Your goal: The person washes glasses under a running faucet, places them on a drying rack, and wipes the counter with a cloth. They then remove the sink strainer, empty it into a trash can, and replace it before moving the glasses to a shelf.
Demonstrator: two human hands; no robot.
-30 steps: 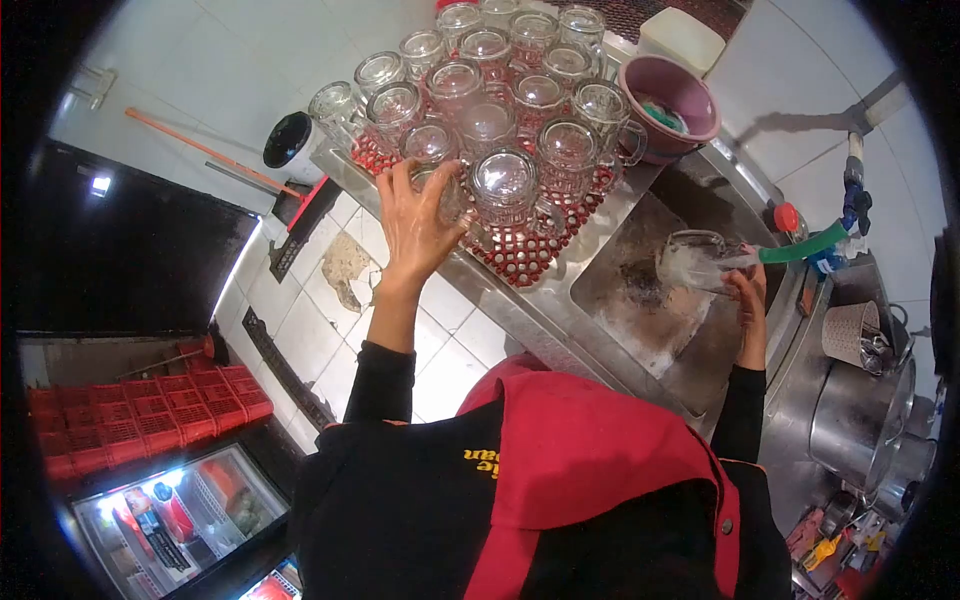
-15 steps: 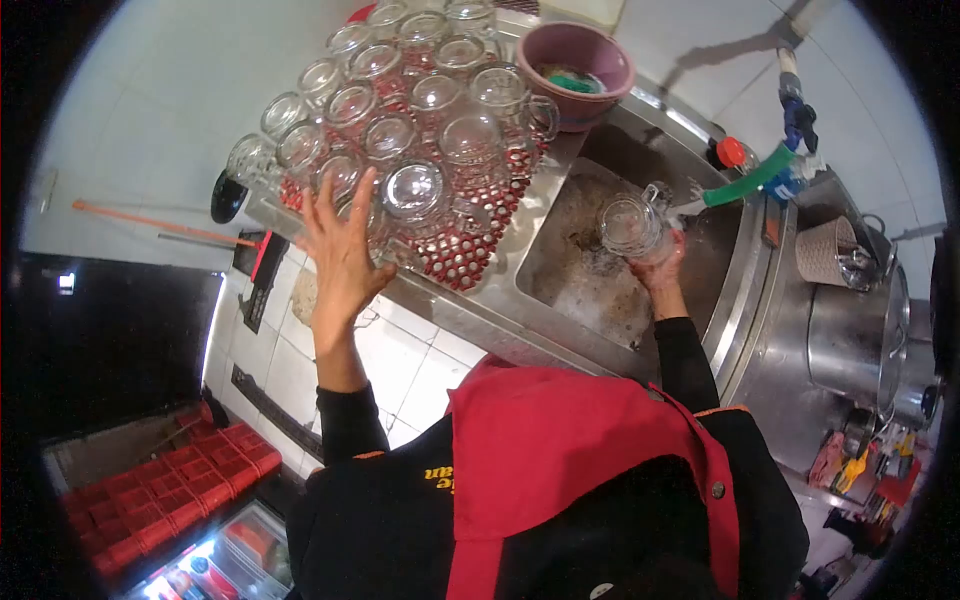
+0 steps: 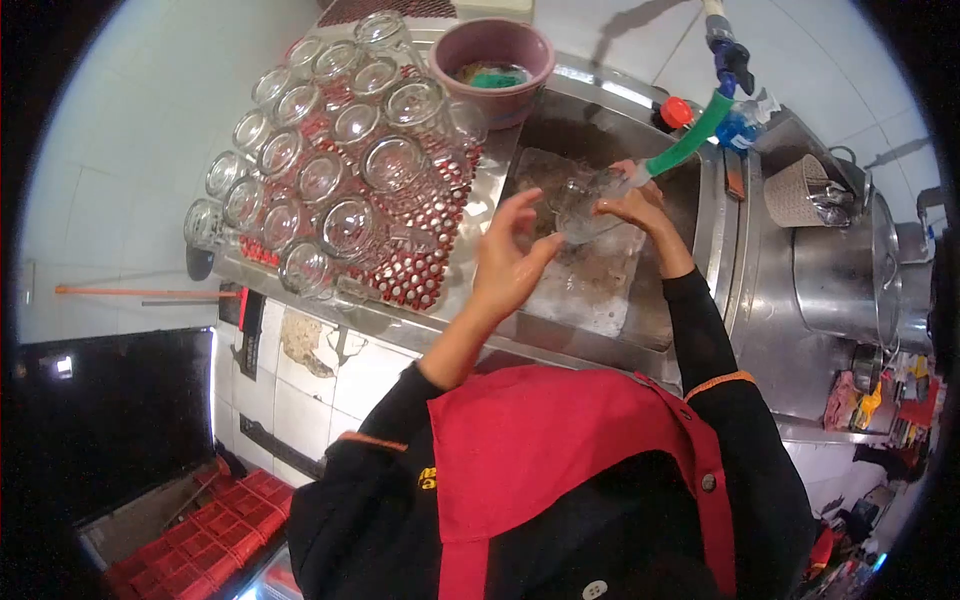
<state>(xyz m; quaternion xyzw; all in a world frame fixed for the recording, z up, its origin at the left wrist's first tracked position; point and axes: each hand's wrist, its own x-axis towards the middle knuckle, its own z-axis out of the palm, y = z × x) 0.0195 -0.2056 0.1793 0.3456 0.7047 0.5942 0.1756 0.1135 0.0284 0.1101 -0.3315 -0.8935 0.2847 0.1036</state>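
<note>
White wall tiles are surrounding a stainless steel bench (image 3: 470, 330) whose sunken steel sink (image 3: 600, 290) is sitting at centre. Over the sink, the right hand (image 3: 640, 210) is gripping a clear glass mug (image 3: 583, 205), partly hidden by its fingers. At 1 o'clock from the mug, a green hose (image 3: 690, 140) is touching its rim; any water is hard to make out. The left hand (image 3: 510, 262), fingers spread and released, is hovering just beside the mug at 8 o'clock. Upturned clear glass mugs (image 3: 330, 150) are crowding a red mat (image 3: 425, 235) at 10 o'clock.
</note>
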